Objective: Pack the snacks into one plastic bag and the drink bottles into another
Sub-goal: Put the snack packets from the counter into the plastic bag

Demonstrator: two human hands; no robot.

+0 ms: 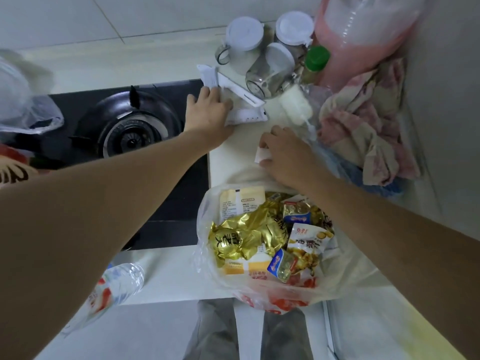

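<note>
Bulging with snack packets [262, 237], plastic bag [205, 245]; right hand [288, 154] pinches seemingly paper [261, 155], left hand [207, 110] spread.

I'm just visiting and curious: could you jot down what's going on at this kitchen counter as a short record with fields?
Place: counter beside a gas burner
Snack bag: open, filled with snack packets
Left hand: rests on a white packet
Right hand: pinches a small white packet
Water bottle: lies on its side, outside any bag
Behind: lidded jars, green-capped bottle, crumpled cloth
</note>
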